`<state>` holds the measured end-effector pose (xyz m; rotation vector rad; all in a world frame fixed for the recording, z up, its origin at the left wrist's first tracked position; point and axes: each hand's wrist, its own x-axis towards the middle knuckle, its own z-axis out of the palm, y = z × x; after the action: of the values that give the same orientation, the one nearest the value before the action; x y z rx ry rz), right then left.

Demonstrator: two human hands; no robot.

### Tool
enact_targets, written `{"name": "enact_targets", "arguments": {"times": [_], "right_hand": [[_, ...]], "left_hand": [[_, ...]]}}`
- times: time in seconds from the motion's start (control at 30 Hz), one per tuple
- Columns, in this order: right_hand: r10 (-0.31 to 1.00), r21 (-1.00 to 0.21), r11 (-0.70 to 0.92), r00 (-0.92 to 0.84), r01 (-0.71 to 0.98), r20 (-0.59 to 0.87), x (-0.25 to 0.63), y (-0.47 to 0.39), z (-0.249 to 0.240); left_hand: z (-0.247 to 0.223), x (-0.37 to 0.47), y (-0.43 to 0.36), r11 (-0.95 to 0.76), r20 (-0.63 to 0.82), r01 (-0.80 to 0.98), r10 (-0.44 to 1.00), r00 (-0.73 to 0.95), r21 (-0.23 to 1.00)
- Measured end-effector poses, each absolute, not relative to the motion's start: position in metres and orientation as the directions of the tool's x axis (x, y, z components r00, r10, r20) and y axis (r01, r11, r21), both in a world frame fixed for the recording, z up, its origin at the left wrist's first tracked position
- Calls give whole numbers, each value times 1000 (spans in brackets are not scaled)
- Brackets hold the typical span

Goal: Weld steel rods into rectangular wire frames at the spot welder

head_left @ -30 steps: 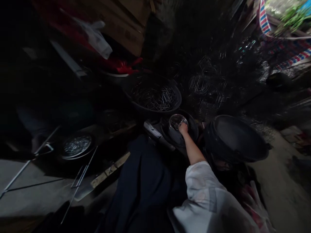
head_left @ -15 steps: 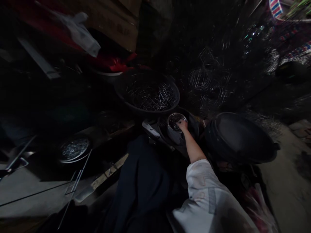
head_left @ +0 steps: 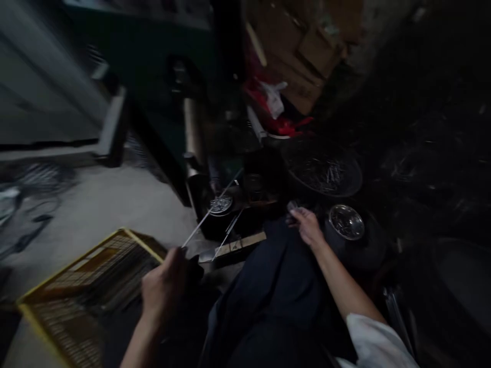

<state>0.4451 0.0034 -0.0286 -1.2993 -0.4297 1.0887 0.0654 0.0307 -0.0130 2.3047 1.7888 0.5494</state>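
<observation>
My left hand (head_left: 164, 280) is closed around the near end of a thin metal rod (head_left: 201, 224), which slants up and to the right past a round dish of small metal pieces (head_left: 221, 205). Above the dark cloth on my lap (head_left: 274, 286), my right hand (head_left: 305, 223) pinches a small shiny, blurred piece or pieces (head_left: 293, 207). Just right of that hand stands a round pot (head_left: 334, 237) with metal bits inside.
A yellow crate (head_left: 42, 335) is at the lower left. Behind the pot sits a wide basin (head_left: 355, 189) of metal pieces. Dark machinery (head_left: 199, 179) rises ahead, with red plastic (head_left: 284, 125) and cardboard (head_left: 291, 66) beyond. A wooden strip (head_left: 245, 242) lies ahead of my lap.
The view has swung left. My right hand has come out of the pot and moved left, over my lap. My left hand, unseen before, now shows with the rod.
</observation>
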Motion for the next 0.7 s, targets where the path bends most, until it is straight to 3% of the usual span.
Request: {"name": "enact_targets", "arguments": {"times": [0.13,0.27,0.7], "right_hand": [[927,-858,-161,224,-488,-301,307,32,-24],[939,-793,-148,166,-591,-300,231,51,-22],[947,-811,-38,237,-584,-215,220,67,-6]], "left_hand": [[-8,73,37,-228,125,955,970,207,190],[-6,96,39,-209,105,959,976,191,191],[-10,109,57,-197,99,944,979,177,265]]}}
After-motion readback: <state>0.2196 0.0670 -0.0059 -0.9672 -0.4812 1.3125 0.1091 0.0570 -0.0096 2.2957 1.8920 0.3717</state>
